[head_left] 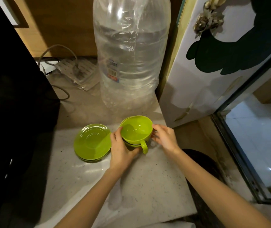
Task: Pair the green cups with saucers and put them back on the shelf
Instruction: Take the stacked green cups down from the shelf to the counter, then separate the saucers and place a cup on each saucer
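Two bare forearms are showing from the bottom edge, with no sleeves covering them. The left hand (123, 148) and the right hand (165, 139) are wearing no gloves, rings, watch or bracelet. Fingernails are looking short and unpainted.

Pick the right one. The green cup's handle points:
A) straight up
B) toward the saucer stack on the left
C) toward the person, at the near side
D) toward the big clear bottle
C: the green cup, held between the left hand and right hand, has its handle hanging on the near side.
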`<state>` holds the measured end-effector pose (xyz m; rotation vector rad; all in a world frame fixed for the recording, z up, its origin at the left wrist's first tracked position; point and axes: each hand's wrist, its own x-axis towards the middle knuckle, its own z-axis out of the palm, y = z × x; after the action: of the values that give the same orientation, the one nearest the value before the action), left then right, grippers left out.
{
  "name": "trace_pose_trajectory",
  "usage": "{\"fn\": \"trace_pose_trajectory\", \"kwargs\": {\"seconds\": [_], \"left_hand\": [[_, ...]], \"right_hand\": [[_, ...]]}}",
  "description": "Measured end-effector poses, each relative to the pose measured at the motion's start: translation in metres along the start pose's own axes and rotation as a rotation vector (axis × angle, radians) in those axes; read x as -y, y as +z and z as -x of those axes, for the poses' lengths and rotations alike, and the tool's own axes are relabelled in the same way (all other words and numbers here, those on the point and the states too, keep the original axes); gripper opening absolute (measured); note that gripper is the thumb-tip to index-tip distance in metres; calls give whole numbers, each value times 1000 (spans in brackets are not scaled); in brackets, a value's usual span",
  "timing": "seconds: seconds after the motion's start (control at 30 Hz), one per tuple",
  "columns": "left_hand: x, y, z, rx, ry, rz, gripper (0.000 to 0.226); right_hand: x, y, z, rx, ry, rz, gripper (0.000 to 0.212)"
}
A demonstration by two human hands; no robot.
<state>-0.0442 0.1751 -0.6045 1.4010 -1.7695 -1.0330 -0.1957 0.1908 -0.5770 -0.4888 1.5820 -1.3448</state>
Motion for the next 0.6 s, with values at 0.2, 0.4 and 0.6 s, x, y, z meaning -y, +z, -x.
{"fn": "trace_pose_trajectory", "kwargs": {"seconds": [0.2,0.4,0.6], "left_hand": [[0,-11,2,59,24,-57,103],[-1,-52,-3,106,-5,-45,76],[5,-99,1,-56,-51,-12,54]], "right_hand": [[11,-3,3,99,26,59,17],[38,3,12,51,-213,534,43],[55,49,24,298,-378,673,36]]}}
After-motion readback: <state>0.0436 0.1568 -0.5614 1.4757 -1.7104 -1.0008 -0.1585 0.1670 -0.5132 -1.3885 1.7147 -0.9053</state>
